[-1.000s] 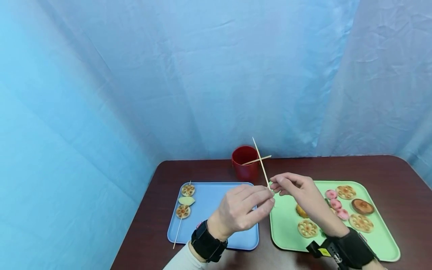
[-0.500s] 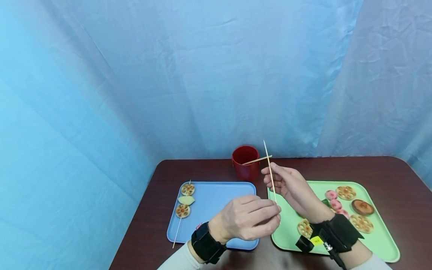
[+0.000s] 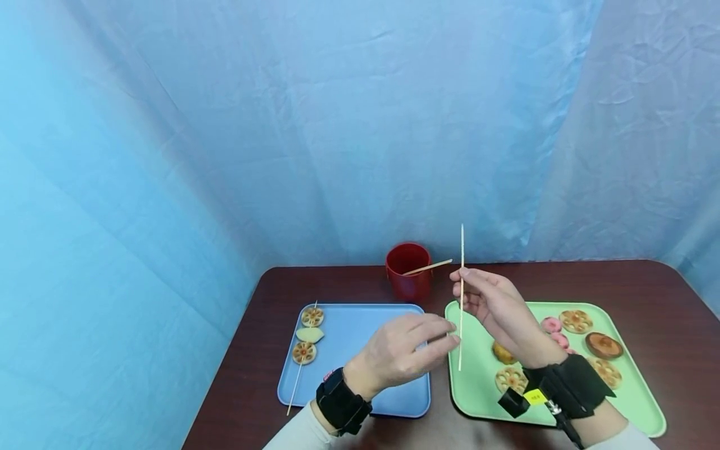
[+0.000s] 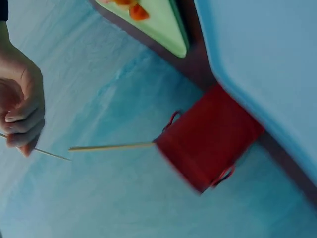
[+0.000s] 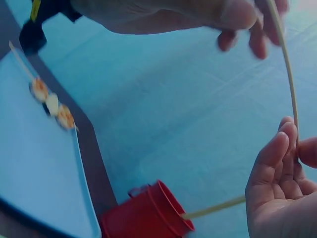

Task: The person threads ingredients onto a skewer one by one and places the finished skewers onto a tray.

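Observation:
My right hand [image 3: 497,309] pinches a thin wooden skewer [image 3: 461,294] between thumb and fingers, holding it nearly upright over the left edge of the green tray. My left hand [image 3: 399,353] is beside the skewer's lower part, its fingertips close to the stick and slightly parted. In the right wrist view the skewer [image 5: 290,84] runs from the left hand's fingers [image 5: 257,42] down to the right hand [image 5: 277,183]. The left wrist view shows the right hand [image 4: 25,109] with the stick; the left hand is outside it.
A blue tray [image 3: 360,319] holds a skewer with two lotus root slices [image 3: 304,352] and a pale green piece [image 3: 310,334]. Behind it stands a red cup [image 3: 409,275] with another stick [image 3: 430,267]. The green tray [image 3: 630,406] bears lotus slices, pink pieces and a brown round [image 3: 604,345].
The skewer has swung from leaning left to nearly upright. My right hand has risen and now pinches it; my left hand dropped, then loosened its fingers from the lower part.

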